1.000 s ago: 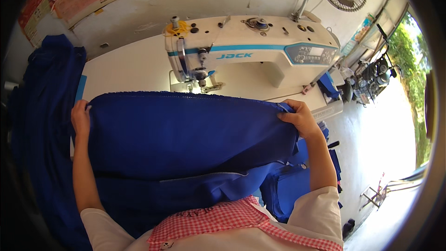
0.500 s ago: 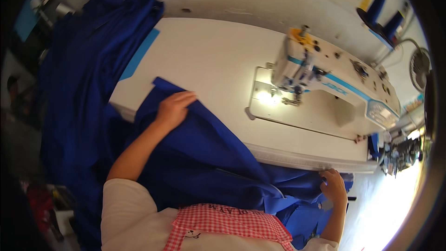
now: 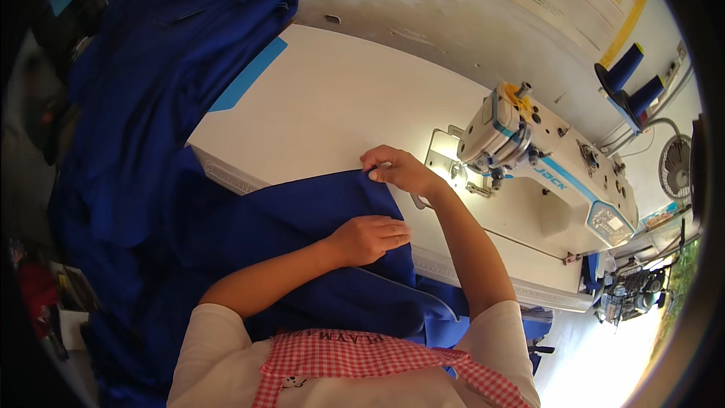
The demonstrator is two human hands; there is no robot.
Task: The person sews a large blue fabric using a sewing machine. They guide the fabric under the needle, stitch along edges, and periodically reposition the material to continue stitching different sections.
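A large piece of blue fabric [image 3: 279, 215] lies over the front edge of the white sewing table and down across my lap. My right hand [image 3: 402, 171] pinches its far corner between thumb and fingers, left of the needle area. Nearer to me, my left hand [image 3: 368, 241] rests on the cloth with its fingers stretched out toward the fabric's right edge. The sewing machine [image 3: 547, 162] stands to the right of both hands, its lamp lit over the metal needle plate [image 3: 440, 157].
A big heap of blue fabric [image 3: 158, 91] hangs along the table's left end, beside a light-blue strip [image 3: 251, 75]. Dark blue thread cones [image 3: 625, 66] stand at the back right near a small fan [image 3: 674, 166]. A wall runs behind the white tabletop [image 3: 340, 98].
My right hand has come up from the table's right front edge to the fabric's corner. My left hand has moved right and nearer to me. The fabric's upper edge has shifted right.
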